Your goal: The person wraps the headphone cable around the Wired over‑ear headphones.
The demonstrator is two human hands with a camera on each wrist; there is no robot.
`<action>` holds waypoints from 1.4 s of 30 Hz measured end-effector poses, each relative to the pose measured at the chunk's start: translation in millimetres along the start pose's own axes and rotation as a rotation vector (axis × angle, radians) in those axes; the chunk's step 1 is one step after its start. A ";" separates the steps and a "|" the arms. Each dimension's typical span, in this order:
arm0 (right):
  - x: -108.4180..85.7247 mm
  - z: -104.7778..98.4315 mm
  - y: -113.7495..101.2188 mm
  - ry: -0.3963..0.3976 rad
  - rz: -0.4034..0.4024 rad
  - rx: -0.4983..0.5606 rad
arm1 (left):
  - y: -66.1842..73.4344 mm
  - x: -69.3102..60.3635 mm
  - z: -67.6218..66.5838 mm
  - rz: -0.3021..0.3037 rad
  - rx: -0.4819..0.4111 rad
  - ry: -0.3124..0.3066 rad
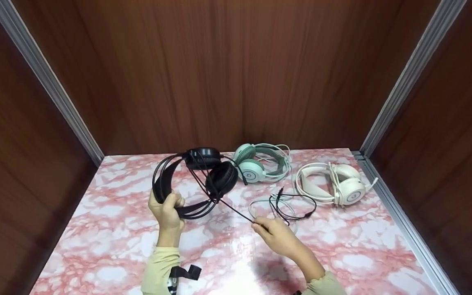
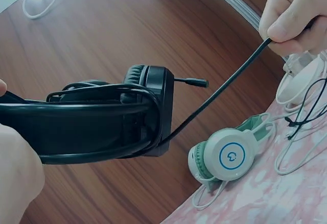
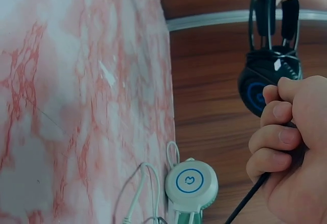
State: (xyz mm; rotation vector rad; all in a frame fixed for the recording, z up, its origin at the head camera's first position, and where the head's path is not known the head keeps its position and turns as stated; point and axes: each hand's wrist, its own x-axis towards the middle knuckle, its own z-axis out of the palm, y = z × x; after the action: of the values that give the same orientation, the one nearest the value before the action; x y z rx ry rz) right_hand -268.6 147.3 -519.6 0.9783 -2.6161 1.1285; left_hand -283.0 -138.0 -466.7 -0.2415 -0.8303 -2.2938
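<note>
Black headphones [image 1: 221,179] are held up over the left part of the table by my left hand [image 1: 167,209], whose fingers grip the headband. My right hand [image 1: 276,237] pinches their black cable [image 1: 238,212], which runs taut from the lower earcup. In the left wrist view a thin microphone [image 2: 196,82] sticks out from the earcup. The right wrist view has my right hand [image 3: 288,147] with its fingers curled round the cable. Past my right hand, the cable's loose end [image 1: 295,216] lies in loops on the table.
Green-and-white headphones [image 1: 252,171] lie near the back edge. White headphones [image 1: 350,191], with cable wound round them, lie at the right. A pale cable [image 1: 253,204] loops under the black one. Wooden panels [image 1: 228,73] and metal rails [image 1: 400,229] bound the marbled table [image 1: 109,254].
</note>
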 end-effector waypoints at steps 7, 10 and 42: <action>-10.1 -10.6 6.0 0.005 -0.006 -0.029 | 4.9 7.6 -1.5 0.189 0.366 0.040; -14.2 -17.9 9.0 0.002 0.005 -0.029 | 12.4 10.0 -1.2 0.279 0.539 0.045; 56.1 -142.7 -9.0 0.520 -0.370 -0.162 | 74.2 16.8 7.1 -0.228 1.249 -1.172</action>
State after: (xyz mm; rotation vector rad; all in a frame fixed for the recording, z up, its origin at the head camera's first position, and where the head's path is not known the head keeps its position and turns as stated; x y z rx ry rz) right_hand -325.5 212.3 -392.6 0.9305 -1.9812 0.9108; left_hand -247.4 -184.8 -417.8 -0.9206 -2.7171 -1.1899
